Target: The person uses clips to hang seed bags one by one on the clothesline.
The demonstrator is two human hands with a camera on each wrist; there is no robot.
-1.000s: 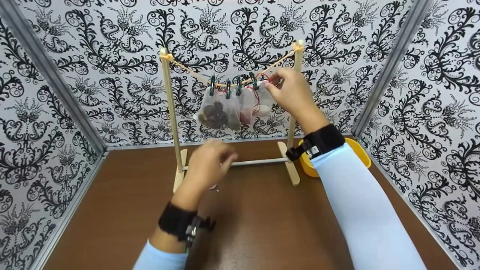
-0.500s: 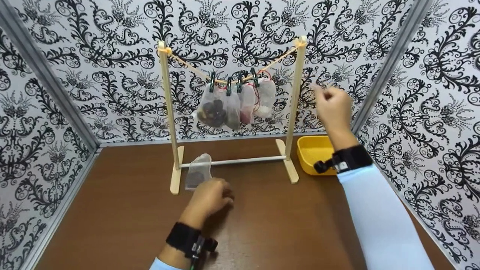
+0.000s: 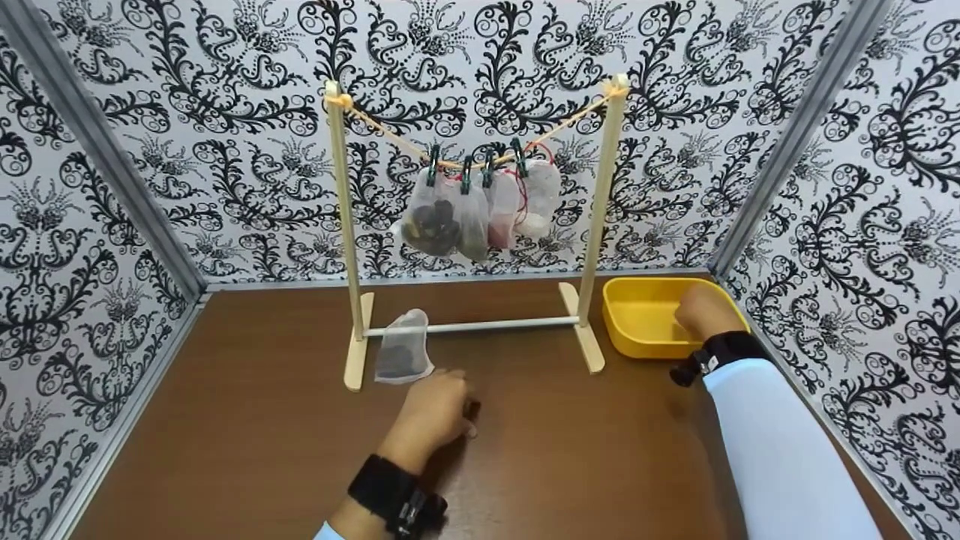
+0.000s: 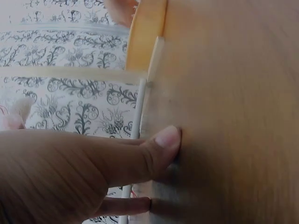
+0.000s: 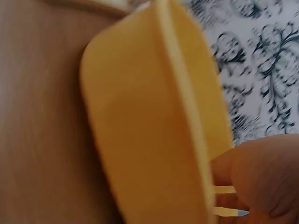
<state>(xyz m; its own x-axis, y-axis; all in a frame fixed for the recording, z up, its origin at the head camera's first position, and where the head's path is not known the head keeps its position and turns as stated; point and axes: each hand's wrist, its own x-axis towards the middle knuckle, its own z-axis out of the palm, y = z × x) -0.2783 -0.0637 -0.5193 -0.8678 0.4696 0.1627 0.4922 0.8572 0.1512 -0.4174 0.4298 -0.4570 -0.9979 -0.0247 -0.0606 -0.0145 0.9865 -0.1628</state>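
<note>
My left hand [image 3: 439, 409] rests on the brown table with its fingers loosely bent, right of a small mesh bag [image 3: 403, 352] with dark contents. In the left wrist view the thumb [image 4: 163, 144] points down at the tabletop, a dark patch beneath it. My right hand [image 3: 705, 311] is inside the yellow basket [image 3: 622, 341]. From the right wrist, the basket's wall [image 5: 140, 112] hides the fingertips, so whether they hold anything is unclear. Several filled mesh bags [image 3: 431, 225] hang by dark clips [image 3: 520, 157] from an orange cord [image 3: 386, 133].
A wooden stand bears the cord between its left post [image 3: 342, 195] and right post [image 3: 602, 202]. A white crossbar [image 3: 502, 325] runs low between its feet, with the loose bag lying partly over it. Patterned walls [image 3: 300, 45] enclose the table [image 3: 525, 450] at the back and sides.
My right hand has left the rightmost hanging bag, swung right and gone down into the basket. My left hand has come down onto the table, uncovering the loose bag.
</note>
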